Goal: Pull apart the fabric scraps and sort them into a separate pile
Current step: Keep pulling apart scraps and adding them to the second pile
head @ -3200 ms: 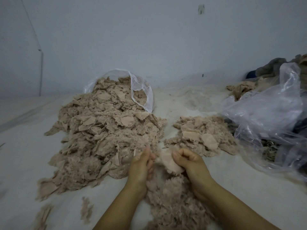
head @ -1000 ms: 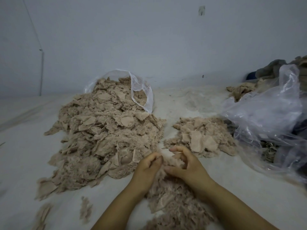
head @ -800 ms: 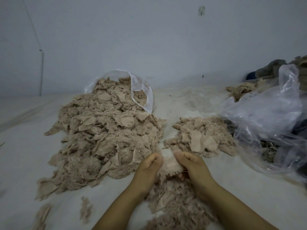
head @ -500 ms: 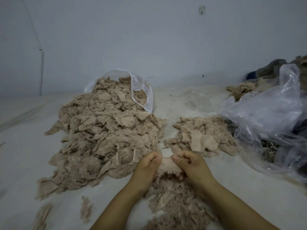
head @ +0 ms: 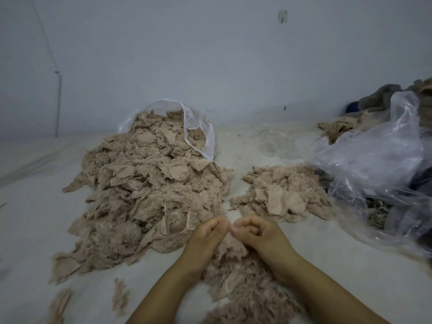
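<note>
A big heap of beige fabric scraps (head: 149, 197) spreads over the white surface at the left. A smaller heap of scraps (head: 282, 195) lies apart at the right. A third clump (head: 243, 288) sits close to me, under my wrists. My left hand (head: 208, 235) and my right hand (head: 257, 232) meet just above that clump, fingertips almost touching. Both pinch the top edge of one beige scrap (head: 230, 247), which hangs down between them. My fingers hide its upper edge.
A clear bag (head: 198, 127) with scraps in it lies behind the big heap. A large crumpled plastic bag (head: 378, 174) fills the right side, with bundled cloth (head: 339, 129) behind it. Loose scraps (head: 120, 298) lie at the lower left. A pale wall stands behind.
A flat scrap held 3.2 s ago now lies on the smaller right heap. My hands took another scrap from the near clump and have drawn closer together on it.
</note>
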A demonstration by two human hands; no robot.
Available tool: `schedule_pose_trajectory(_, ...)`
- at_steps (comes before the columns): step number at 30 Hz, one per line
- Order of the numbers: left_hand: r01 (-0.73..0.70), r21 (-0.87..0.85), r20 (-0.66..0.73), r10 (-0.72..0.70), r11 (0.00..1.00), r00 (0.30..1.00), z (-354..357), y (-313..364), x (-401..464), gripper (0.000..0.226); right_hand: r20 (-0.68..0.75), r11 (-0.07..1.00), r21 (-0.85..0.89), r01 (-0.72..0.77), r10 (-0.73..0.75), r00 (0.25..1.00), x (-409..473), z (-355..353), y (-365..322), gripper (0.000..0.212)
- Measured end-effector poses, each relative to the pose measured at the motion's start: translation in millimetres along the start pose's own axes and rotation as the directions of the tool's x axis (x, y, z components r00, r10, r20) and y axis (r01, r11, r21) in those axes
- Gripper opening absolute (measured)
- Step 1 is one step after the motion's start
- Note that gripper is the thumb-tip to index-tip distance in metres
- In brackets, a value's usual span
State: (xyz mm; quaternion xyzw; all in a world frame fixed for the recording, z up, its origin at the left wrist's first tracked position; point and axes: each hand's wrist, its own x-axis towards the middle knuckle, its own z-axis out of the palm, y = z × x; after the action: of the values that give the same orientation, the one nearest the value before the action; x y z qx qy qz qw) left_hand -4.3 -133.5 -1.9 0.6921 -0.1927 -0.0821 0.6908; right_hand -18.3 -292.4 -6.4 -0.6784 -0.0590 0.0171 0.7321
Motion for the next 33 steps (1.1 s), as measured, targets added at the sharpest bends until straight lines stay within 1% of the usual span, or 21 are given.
schedule_pose_trajectory(2,0.004,0.025,-0.03,-0.003,1.0,1.0,-2.0,0.7,0.5,0.019,-0.064,1.0,0.002,0.01,-0.01,0.998,1.6,-2.0,-0.6,0.011)
schedule_pose_trajectory(5,-0.023,0.076,-0.087,0.03,0.997,0.996,-8.2,-1.5,3.4,0.013,-0.082,0.999,0.032,0.034,-0.031,0.996,2.7,-8.3,-1.4,0.012)
schedule_pose_trajectory(7,-0.032,0.044,-0.052,0.034,0.999,0.998,-9.6,-1.3,2.8,0.014,-0.021,0.997,0.011,0.079,-0.079,0.997,1.1,-6.8,-2.9,0.012)
schedule_pose_trajectory(9,-0.018,-0.008,0.021,0.019,1.0,1.0,-8.6,-0.4,1.0,0.017,0.067,0.996,-0.042,0.076,-0.073,0.995,0.7,-4.2,-0.8,0.033)
schedule_pose_trajectory(10,-0.009,-0.036,0.054,0.011,0.999,0.999,-7.8,-0.2,0.3,0.018,0.099,0.994,-0.084,0.07,-0.062,0.993,0.9,-2.2,0.4,0.039)
schedule_pose_trajectory(11,-0.003,-0.057,0.069,0.007,0.998,0.998,-7.0,-0.2,-0.3,0.019,0.116,0.991,-0.117,0.07,-0.056,0.992,0.6,-0.6,0.9,0.037)
schedule_pose_trajectory(12,0.003,-0.067,0.059,0.0,0.998,0.998,-6.4,-0.5,-0.2,0.019,0.103,0.988,-0.134,0.08,-0.066,0.992,-0.1,0.3,0.6,0.026)
schedule_pose_trajectory(13,0.011,-0.062,0.025,-0.01,0.998,1.0,-6.0,-0.9,0.4,0.021,0.061,0.987,-0.137,0.083,-0.075,0.995,-0.4,0.8,0.1,0.012)
schedule_pose_trajectory(14,0.02,-0.042,-0.019,-0.021,0.999,1.0,-6.2,-1.4,1.2,0.023,0.017,0.989,-0.125,0.08,-0.078,0.997,0.1,0.8,-0.1,0.004)
schedule_pose_trajectory(16,0.039,0.002,-0.065,-0.039,0.999,0.997,-7.0,-3.0,1.9,0.026,-0.032,0.992,-0.111,0.062,-0.066,0.997,1.6,-0.5,0.7,0.015)
schedule_pose_trajectory(19,0.049,0.094,-0.022,-0.047,0.994,0.999,-6.3,-3.1,2.6,0.021,-0.079,0.992,-0.1,0.071,-0.079,0.994,2.1,0.1,-0.7,0.018)
schedule_pose_trajectory(23,0.03,0.186,-0.048,-0.022,0.982,0.999,-8.0,-4.4,7.4,0.028,-0.202,0.98,-0.182,0.086,-0.123,0.972,4.8,0.2,-1.2,0.022)
schedule_pose_trajectory(26,0.051,0.201,-0.076,-0.036,0.978,0.996,-16.7,-5.8,7.1,0.032,-0.321,0.972,-0.215,0.09,-0.158,0.934,10.2,-12.3,-7.4,0.031)
schedule_pose_trajectory(28,0.075,0.154,-0.099,-0.06,0.985,0.993,-22.2,-6.9,6.1,0.031,-0.4,0.982,-0.166,0.093,-0.154,0.904,13.4,-25.0,-13.4,0.032)
schedule_pose_trajectory(30,0.054,0.092,-0.123,-0.042,0.994,0.991,-22.1,-6.2,5.5,0.032,-0.471,0.981,-0.154,0.117,-0.177,0.864,20.4,-37.6,-22.6,0.034)
schedule_pose_trajectory(31,0.039,0.072,-0.14,-0.029,0.997,0.99,-20.6,-6.2,6.4,0.033,-0.508,0.976,-0.176,0.129,-0.203,0.837,25.4,-42.1,-30.4,0.034)
schedule_pose_trajectory(32,0.031,0.059,-0.158,-0.022,0.998,0.987,-19.1,-6.6,7.3,0.034,-0.543,0.963,-0.241,0.119,-0.235,0.806,32.8,-48.1,-36.3,0.026)
schedule_pose_trajectory(33,0.036,0.047,-0.173,-0.027,0.998,0.985,-17.6,-7.5,7.6,0.033,-0.576,0.944,-0.323,0.065,-0.251,0.778,37.4,-52.3,-43.2,0.014)
